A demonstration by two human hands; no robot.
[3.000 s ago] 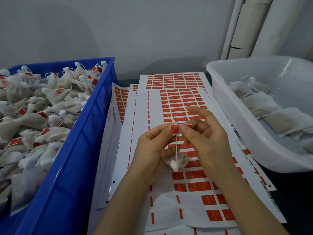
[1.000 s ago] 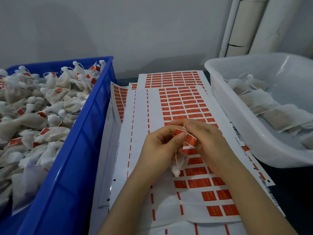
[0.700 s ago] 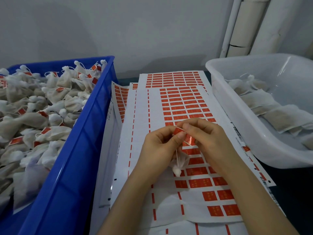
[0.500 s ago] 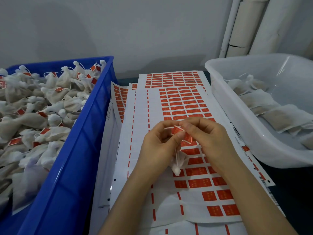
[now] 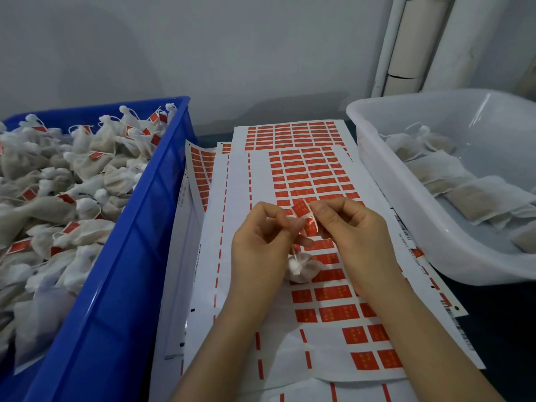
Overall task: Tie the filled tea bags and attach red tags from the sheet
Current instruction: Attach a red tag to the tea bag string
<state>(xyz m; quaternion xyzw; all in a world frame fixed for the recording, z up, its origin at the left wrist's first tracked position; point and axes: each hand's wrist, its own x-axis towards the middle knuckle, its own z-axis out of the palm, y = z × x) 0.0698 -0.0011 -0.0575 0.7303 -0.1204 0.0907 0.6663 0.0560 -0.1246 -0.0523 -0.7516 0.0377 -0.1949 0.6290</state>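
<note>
Red tag (image 5: 304, 217): small glossy rectangle, curled over on itself, faint lighter print on its face; pinched from both sides above the sheet, near the middle of the frame.
Left hand (image 5: 261, 242): fingers curled, thumb and forefinger nipped on the tag's left edge.
Right hand (image 5: 355, 230): fingers curled, fingertips gripped on the tag's right edge.
Tea bag (image 5: 301, 266): small white gauze pouch, brownish fill showing through, neck gathered into a white tuft; hung on a thin white string (image 5: 295, 252) below the two hands, just over the sheet.
Sticker sheet (image 5: 290, 285): white backing, rows of red tags, many rows already stripped bare; laid on top of further sheets, between two bins.
Blue crate (image 5: 121, 271): at left, heaped with tied and tagged bags (image 5: 58, 198).
White tub (image 5: 391, 184): at right, with flat untied filled bags (image 5: 464, 192) inside.
Counter (image 5: 507, 314): dark surface, seen at right beyond the sheets.
Wall (image 5: 203, 47): plain grey-white, behind; pale pipes (image 5: 412, 42) upright in the right corner.
</note>
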